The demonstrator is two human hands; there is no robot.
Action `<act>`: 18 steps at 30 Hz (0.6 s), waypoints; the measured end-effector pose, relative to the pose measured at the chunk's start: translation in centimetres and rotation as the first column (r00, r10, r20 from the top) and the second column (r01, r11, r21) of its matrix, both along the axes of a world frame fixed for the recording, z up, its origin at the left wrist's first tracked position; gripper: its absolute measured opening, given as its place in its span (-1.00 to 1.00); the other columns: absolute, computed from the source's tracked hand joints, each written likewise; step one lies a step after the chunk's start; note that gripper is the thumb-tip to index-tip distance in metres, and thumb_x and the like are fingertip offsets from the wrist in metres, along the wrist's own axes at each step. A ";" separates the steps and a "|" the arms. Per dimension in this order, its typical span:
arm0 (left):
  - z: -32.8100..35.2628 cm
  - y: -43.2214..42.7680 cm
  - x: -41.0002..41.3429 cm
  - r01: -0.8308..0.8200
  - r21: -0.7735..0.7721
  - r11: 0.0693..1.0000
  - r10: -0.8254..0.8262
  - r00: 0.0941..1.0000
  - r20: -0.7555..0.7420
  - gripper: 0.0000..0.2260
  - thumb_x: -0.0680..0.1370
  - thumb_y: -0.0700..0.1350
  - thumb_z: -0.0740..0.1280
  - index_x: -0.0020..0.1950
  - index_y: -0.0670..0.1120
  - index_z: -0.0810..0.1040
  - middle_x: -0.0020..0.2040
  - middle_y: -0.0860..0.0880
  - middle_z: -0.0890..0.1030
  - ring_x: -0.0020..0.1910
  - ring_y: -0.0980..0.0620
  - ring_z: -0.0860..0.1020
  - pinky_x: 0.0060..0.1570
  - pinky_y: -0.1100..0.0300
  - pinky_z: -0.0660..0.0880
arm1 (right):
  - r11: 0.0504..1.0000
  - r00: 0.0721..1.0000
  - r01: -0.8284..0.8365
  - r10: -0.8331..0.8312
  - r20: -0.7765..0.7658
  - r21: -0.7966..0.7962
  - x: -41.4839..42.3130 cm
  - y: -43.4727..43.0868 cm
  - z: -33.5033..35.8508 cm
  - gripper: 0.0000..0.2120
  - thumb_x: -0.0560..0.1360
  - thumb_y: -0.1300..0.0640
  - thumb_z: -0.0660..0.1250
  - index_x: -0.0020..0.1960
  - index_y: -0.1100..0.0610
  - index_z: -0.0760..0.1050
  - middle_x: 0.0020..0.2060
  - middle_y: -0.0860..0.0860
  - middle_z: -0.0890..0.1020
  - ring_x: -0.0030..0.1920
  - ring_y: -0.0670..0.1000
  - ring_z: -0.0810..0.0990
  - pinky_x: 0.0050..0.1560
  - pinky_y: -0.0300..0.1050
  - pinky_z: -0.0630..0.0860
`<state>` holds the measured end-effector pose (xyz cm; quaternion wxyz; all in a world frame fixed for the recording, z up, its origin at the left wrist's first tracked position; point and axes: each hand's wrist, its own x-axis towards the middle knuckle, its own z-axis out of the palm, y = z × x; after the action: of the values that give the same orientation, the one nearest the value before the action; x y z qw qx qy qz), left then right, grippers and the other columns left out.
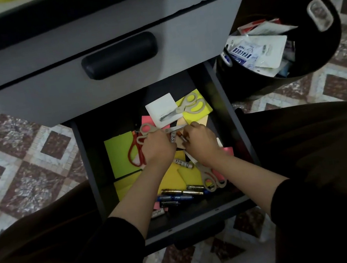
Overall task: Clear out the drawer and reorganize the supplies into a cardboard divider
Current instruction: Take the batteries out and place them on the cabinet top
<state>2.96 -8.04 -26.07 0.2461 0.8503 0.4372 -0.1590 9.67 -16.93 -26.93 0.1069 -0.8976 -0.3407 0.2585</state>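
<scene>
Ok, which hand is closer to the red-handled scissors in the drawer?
Left. The left hand sits right beside the red-handled scissors, just to their right. The right hand is farther right, beyond the left hand.

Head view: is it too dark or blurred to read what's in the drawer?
Head view: dim overall, the drawer deep in shadow, yet the green paper and batteries are readable; no glare. Head view: small items between left hand and right hand are soft, the scissors in the left hand clearer; wide-angle bows the cabinet front.
</scene>
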 end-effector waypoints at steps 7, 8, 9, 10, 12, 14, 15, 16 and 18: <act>-0.1 0.2 -0.9 -0.004 -0.124 0.992 0.011 0.998 0.054 -0.79 0.54 -0.20 0.23 0.01 -0.20 0.66 -0.08 -0.19 0.66 -0.21 -0.11 0.56 -0.30 0.20 0.40 | 0.980 0.972 0.182 -0.167 -0.167 0.080 -0.2 0.5 -0.1 -0.79 0.51 0.19 0.27 -0.11 0.34 0.55 -0.13 0.26 0.60 -0.09 0.24 0.57 -0.26 -0.14 0.29; 0.0 0.2 -1.1 -0.003 -0.128 0.992 0.012 0.998 0.067 -0.78 0.53 -0.23 0.23 0.02 -0.18 0.67 -0.07 -0.18 0.66 -0.20 -0.11 0.57 -0.29 0.20 0.42 | 0.978 0.969 0.191 -0.174 -0.174 0.085 -0.2 0.6 -0.1 -0.75 0.52 0.14 0.27 -0.11 0.34 0.55 -0.14 0.26 0.60 -0.10 0.24 0.57 -0.26 -0.13 0.30; 0.2 0.2 -1.4 0.002 -0.123 0.992 0.009 0.996 0.085 -0.78 0.53 -0.23 0.24 0.04 -0.15 0.67 -0.06 -0.16 0.67 -0.19 -0.11 0.59 -0.29 0.20 0.44 | 0.977 0.969 0.196 -0.179 -0.173 0.086 -0.2 0.6 -0.2 -0.73 0.53 0.09 0.28 -0.11 0.33 0.54 -0.13 0.26 0.59 -0.09 0.23 0.57 -0.26 -0.13 0.31; 0.3 0.1 -1.7 0.014 -0.114 0.993 -0.002 0.995 0.102 -0.79 0.53 -0.22 0.25 0.06 -0.12 0.66 -0.06 -0.13 0.68 -0.18 -0.09 0.60 -0.29 0.21 0.44 | 0.977 0.969 0.199 -0.184 -0.167 0.080 -0.2 0.8 -0.2 -0.71 0.52 0.05 0.30 -0.09 0.31 0.53 -0.12 0.24 0.59 -0.08 0.21 0.57 -0.25 -0.13 0.31; 0.6 -0.1 -2.4 0.062 -0.097 0.993 -0.049 0.989 0.139 -0.79 0.54 -0.20 0.26 0.07 -0.08 0.66 -0.06 -0.07 0.68 -0.17 -0.06 0.61 -0.31 0.23 0.43 | 0.981 0.973 0.188 -0.179 -0.146 0.054 -0.2 1.2 -0.2 -0.67 0.49 0.00 0.35 -0.02 0.29 0.49 -0.06 0.21 0.57 -0.03 0.19 0.55 -0.22 -0.11 0.33; 0.7 -0.7 -3.3 0.163 -0.079 0.983 -0.145 0.970 0.196 -0.81 0.52 -0.19 0.29 0.04 -0.05 0.67 -0.06 -0.04 0.68 -0.13 -0.05 0.61 -0.19 0.16 0.50 | 0.985 0.977 0.168 -0.162 -0.139 0.038 -0.2 1.6 -0.1 -0.64 0.46 0.03 0.40 0.05 0.30 0.47 0.01 0.21 0.56 0.03 0.19 0.54 -0.16 -0.09 0.37; 0.6 -1.0 -3.7 0.230 -0.061 0.971 -0.211 0.951 0.225 -0.82 0.51 -0.19 0.31 0.02 -0.06 0.68 -0.05 -0.04 0.68 -0.10 -0.06 0.60 -0.08 0.10 0.51 | 0.986 0.978 0.163 -0.157 -0.141 0.036 -0.1 1.8 -0.1 -0.64 0.45 0.06 0.42 0.06 0.30 0.46 0.02 0.21 0.56 0.04 0.20 0.54 -0.16 -0.10 0.37; 0.5 -1.4 -4.1 0.294 -0.034 0.955 -0.278 0.930 0.240 -0.82 0.50 -0.18 0.32 0.02 -0.06 0.68 -0.03 -0.05 0.67 -0.04 -0.07 0.58 0.01 0.06 0.48 | 0.987 0.978 0.160 -0.155 -0.141 0.027 0.0 2.0 0.0 -0.66 0.44 0.09 0.43 0.07 0.30 0.46 0.02 0.21 0.56 0.05 0.20 0.54 -0.16 -0.11 0.36; 0.4 -1.9 -4.5 0.400 0.011 0.916 -0.393 0.895 0.210 -0.80 0.52 -0.16 0.30 0.10 -0.06 0.64 0.06 -0.05 0.63 0.07 -0.07 0.51 0.01 0.12 0.42 | 0.988 0.979 0.157 -0.156 -0.128 -0.002 0.3 2.3 0.2 -0.69 0.43 0.16 0.41 0.09 0.29 0.47 0.04 0.20 0.57 0.08 0.20 0.54 -0.16 -0.12 0.35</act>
<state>-1.57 -9.94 -25.64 0.2666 0.9293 0.2239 -0.1230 10.00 -14.63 -26.70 0.1520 -0.9027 -0.2628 0.3051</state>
